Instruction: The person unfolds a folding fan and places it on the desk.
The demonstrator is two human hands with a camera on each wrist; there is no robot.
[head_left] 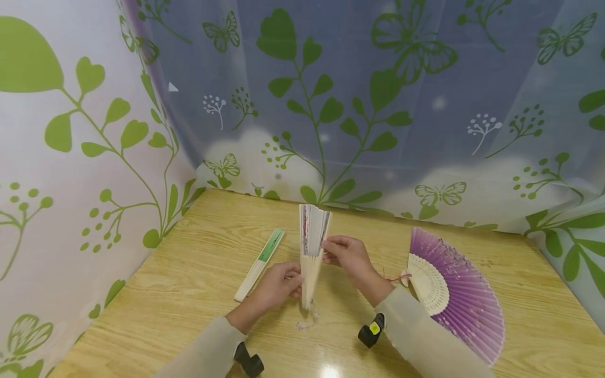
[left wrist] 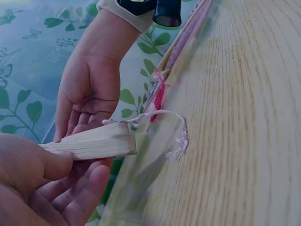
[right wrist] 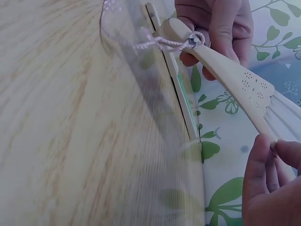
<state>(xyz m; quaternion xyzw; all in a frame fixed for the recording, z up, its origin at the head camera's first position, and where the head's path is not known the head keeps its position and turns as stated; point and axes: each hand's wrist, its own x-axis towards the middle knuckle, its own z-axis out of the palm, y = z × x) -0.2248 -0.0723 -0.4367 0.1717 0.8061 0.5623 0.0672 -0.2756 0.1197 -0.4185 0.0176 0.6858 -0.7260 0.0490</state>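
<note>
A partly spread white folding fan [head_left: 312, 252] stands roughly upright over the table in the head view, its pale ribs narrowing toward a pink cord at the bottom. My left hand [head_left: 280, 286] grips its left side low on the ribs; in the left wrist view the thumb [left wrist: 59, 165] presses the ribs. Higher up, my right hand [head_left: 348, 257] pinches the right edge between thumb and fingers, as the right wrist view also shows. Pierced flower holes dot the ribs [right wrist: 230, 82] there. The pink cord [left wrist: 181, 136] dangles from the pivot end.
A closed folding fan [head_left: 260, 265] with a green part lies left of my hands. On the right a purple fan [head_left: 472, 289] lies spread, with a red tassel [left wrist: 159, 96] at its pivot. Patterned curtains [head_left: 331, 131] stand along the wooden table's [head_left: 170, 294] back and sides.
</note>
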